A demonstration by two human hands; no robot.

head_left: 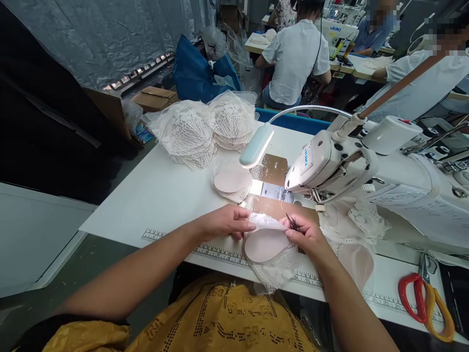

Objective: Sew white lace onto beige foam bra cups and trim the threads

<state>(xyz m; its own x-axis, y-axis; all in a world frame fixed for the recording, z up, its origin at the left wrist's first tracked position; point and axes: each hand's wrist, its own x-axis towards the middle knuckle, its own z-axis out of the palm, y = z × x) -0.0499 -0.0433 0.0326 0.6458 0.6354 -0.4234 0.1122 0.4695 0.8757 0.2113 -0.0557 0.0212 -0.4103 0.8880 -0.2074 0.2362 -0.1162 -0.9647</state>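
My left hand (229, 221) pinches the left edge of a pale pink foam cup with white lace trim (266, 243), held just above the front of the white sewing table (161, 195). My right hand (306, 233) grips the cup's right edge and also holds small dark thread snips (292, 222) between its fingers. The piece sits in front of the needle area of a white Juki sewing machine (330, 164). More lace and cup pieces (357, 234) lie to the right under the machine head.
A pile of white lace cups (205, 129) and loose pink cups (232, 182) lie further back. A gooseneck lamp (256, 146) hangs over the table. Red and yellow scissors (425, 300) rest at the right. Other people sit at machines behind.
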